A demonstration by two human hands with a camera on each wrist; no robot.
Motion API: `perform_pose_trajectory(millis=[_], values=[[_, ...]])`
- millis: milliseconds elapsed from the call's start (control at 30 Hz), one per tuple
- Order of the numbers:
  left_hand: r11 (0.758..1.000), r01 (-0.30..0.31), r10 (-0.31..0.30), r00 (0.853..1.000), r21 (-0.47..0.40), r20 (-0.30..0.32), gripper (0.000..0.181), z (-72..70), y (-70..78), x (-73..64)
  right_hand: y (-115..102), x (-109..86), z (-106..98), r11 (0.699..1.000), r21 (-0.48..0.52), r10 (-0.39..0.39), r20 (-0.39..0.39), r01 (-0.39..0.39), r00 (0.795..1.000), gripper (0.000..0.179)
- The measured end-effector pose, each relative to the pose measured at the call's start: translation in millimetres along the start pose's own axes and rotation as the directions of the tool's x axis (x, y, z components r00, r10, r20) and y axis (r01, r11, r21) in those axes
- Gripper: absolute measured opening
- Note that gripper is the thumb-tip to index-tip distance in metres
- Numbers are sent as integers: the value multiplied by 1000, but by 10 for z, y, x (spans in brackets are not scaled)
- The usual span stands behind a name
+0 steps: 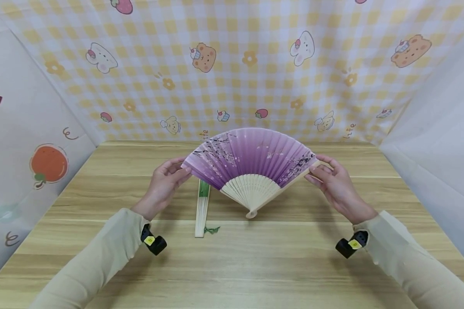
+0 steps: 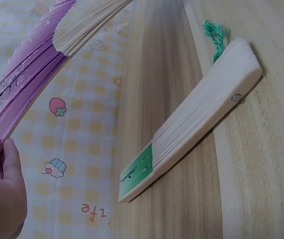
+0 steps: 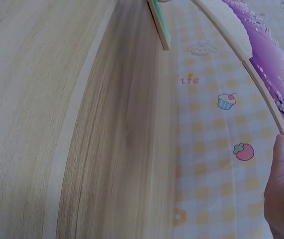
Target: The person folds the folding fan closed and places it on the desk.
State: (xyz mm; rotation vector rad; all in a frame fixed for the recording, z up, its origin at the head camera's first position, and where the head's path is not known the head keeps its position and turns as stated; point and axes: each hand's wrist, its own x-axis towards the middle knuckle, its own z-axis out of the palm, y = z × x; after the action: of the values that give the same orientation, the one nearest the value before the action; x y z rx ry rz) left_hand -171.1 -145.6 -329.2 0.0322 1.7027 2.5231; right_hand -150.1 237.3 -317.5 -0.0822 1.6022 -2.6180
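Note:
Spread wide above the table, a purple folding fan (image 1: 255,154) with pale ribs and a blossom print hangs between both hands. My left hand (image 1: 163,185) pinches its left outer edge between thumb and fingers. At the opposite edge, my right hand (image 1: 338,189) pinches the right end guard the same way. A second folding fan (image 1: 203,208), green with pale ribs, lies folded on the table below the left side of the purple one. Its green cord (image 2: 216,37) shows by the rivet end in the left wrist view. The purple fan hides the green fan's far end in the head view.
The wooden table (image 1: 247,270) reaches back to a yellow checked cloth (image 1: 232,86) printed with cartoon figures. White cloth walls (image 1: 444,128) stand at the left and right sides. Each wrist carries a small black camera (image 1: 154,243).

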Motion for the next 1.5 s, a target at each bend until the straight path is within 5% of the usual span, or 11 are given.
perform_pose_trajectory(millis=[1500], values=[[998,-40,36,995,43,90,25,322,-71,12,45,-62,79,997,-75,35,45,-31,998,27]])
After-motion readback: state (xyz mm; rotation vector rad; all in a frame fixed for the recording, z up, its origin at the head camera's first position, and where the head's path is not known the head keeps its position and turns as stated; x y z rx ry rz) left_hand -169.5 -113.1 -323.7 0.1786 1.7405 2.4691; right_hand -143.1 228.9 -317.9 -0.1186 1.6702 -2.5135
